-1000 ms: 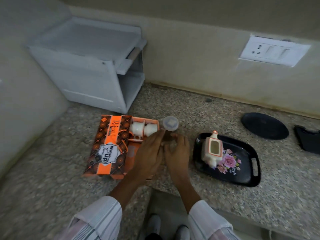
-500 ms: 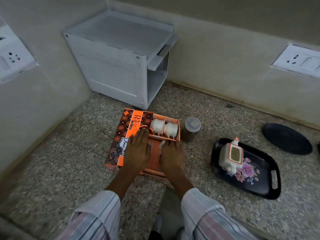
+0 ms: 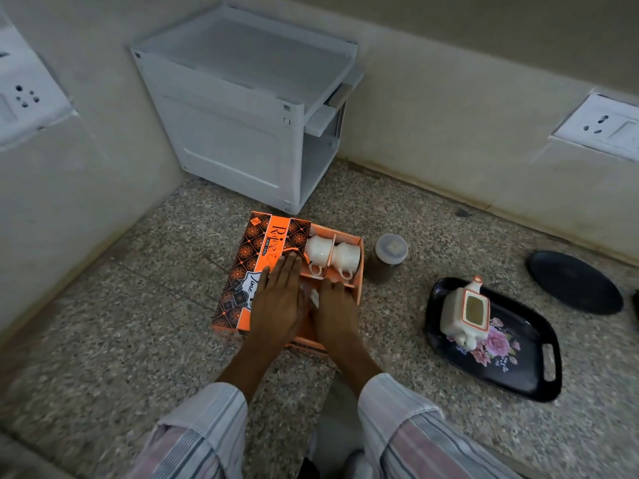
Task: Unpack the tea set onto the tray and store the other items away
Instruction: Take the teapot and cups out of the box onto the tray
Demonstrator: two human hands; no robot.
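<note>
Your left hand (image 3: 276, 299) and right hand (image 3: 337, 311) lie flat, fingers extended, gripping nothing, inside the orange box (image 3: 262, 271); two white cups (image 3: 333, 255) sit at its far end. Right of the box: one jar (image 3: 389, 255), one teapot (image 3: 466, 314) on one black tray (image 3: 532, 371).

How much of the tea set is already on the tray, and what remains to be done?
Done: the white teapot with orange trim stands on the black floral tray. In hand: the left hand and right hand reach into the orange patterned box; what they grip is hidden. Left: two white cups lie in the box; the brown jar with the clear lid waits on the counter.
</note>
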